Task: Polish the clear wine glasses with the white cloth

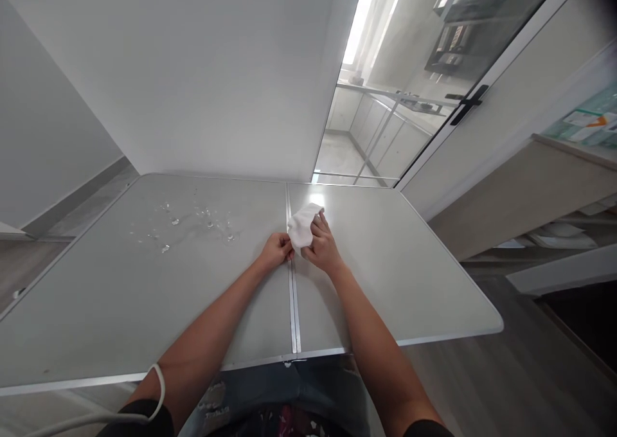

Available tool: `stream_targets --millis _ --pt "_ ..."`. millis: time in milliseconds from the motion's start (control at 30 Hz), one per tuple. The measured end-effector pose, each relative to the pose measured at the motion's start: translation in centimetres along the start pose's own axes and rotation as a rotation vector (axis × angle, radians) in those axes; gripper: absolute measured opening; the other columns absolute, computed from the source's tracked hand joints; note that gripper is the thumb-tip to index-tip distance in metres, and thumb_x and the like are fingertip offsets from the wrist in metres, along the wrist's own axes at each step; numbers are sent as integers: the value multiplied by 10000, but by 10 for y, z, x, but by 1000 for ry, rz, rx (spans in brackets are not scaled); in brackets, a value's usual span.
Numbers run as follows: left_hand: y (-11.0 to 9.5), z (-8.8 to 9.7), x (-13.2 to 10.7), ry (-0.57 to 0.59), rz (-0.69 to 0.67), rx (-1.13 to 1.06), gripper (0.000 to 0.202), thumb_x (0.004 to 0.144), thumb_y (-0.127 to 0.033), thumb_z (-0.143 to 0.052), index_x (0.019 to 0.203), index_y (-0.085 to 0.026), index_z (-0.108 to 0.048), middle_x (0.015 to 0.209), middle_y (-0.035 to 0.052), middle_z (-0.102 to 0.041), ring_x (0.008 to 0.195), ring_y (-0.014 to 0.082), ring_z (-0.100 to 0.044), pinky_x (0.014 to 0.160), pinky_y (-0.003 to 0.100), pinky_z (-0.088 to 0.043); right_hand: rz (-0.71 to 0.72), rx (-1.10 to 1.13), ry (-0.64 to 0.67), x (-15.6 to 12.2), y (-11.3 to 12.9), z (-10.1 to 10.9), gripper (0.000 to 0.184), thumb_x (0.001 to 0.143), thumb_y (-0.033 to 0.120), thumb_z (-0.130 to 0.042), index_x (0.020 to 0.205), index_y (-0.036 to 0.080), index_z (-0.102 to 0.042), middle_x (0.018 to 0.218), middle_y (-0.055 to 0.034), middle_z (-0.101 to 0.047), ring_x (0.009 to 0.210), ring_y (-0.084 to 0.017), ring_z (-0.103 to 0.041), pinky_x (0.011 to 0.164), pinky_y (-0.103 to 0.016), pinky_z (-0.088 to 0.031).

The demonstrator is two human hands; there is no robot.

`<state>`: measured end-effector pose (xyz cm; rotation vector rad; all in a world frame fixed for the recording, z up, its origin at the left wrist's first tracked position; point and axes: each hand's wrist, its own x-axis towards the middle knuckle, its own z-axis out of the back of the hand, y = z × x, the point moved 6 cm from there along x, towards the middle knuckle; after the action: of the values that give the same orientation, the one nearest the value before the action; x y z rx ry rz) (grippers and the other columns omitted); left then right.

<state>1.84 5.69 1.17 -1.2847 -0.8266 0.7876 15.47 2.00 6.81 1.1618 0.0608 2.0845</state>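
Crumpled white cloth/tissue wad [302, 226] is at far-mid of the pale grey rectangular table [385, 270], by the silvery metal seam strip [294, 318], mostly on its R side. R hand [325, 247] fingers grasp it; L hand [276, 250] fingers curled just left, can't tell if pinching an edge. Prob. v. light, soft, floppy, tearable if paper; best hold = bunched middle.

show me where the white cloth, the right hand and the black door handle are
white cloth [302, 226]: head view, middle of its bunched surface
right hand [324, 247]: head view, back of the hand
black door handle [468, 105]: head view, middle of the handle, on the glass door's frame
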Motion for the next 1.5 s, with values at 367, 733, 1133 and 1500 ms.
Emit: stream_targets --millis 367,733,1133,1500 --pt "7 -12 -5 249 35 -55 453 824 -547 -712 672 -133 -607 484 12 -601 401 95 -523 427 193 -376 -500 413 -128 0 -17 15 325 852 325 -636 579 201 -512 587 23 -417 582 -129 -390 577 -282 -347" --pt "5 1 1 96 -17 -235 486 843 -583 -693 724 -112 -673 473 -8 -539 424 79 -439 470 217 -319 -793 1148 -196 -2 -23 -3 327 940 495 -446 1069 239 -603 842 -28 -608 719 -188 -558 634 -291 -473" --pt "10 5 4 -98 80 -429 257 715 -377 -720 696 -138 -626 472 -48 -494 397 74 -435 467 230 -430 -413 293 -162 -11 -21 -12 244 983 350 -482 1002 209 -681 903 -71 -651 894 -237 -603 858 -392 -509" --pt "6 -6 -5 134 41 -105 181 674 -261 -666 562 -133 -605 436 -5 -554 399 101 -495 425 203 -349 -347 365 -132 -6 -19 12 173 791 355 -743 686 221 -711 781 -55 -686 781 -247 -643 720 -409 -554"
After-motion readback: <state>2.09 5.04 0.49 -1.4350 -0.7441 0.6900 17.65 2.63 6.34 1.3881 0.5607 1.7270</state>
